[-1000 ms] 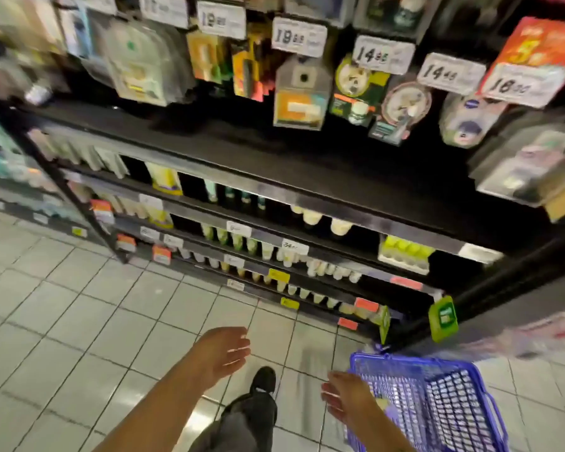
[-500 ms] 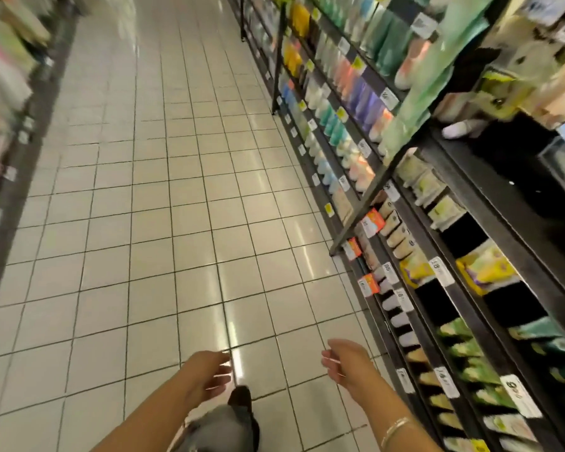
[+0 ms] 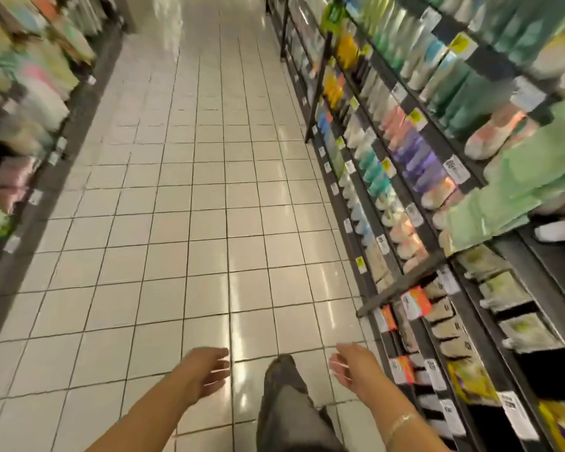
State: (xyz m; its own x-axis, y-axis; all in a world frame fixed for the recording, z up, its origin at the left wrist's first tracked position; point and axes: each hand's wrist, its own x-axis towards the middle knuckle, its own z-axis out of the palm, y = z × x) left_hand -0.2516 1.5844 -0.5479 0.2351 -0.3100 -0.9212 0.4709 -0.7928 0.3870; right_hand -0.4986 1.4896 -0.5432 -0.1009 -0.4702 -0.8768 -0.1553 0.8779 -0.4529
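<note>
Bright, even overhead light fills the aisle, and the glossy tiled floor [image 3: 209, 223] throws back white streaks of glare. Motion blur smears both side shelves [image 3: 437, 158] (worst at the corners), where wide-angle distortion bends lines.

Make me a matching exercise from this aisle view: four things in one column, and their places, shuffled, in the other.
Column one
1 left hand
2 right hand
3 shoe
4 bracelet

Column two
A dark, between the hands
B worn just behind the right hand
C open, right of the shoe
D open, left of the shoe

Pairs: 1-D, 2-C, 3-A, 4-B
</note>
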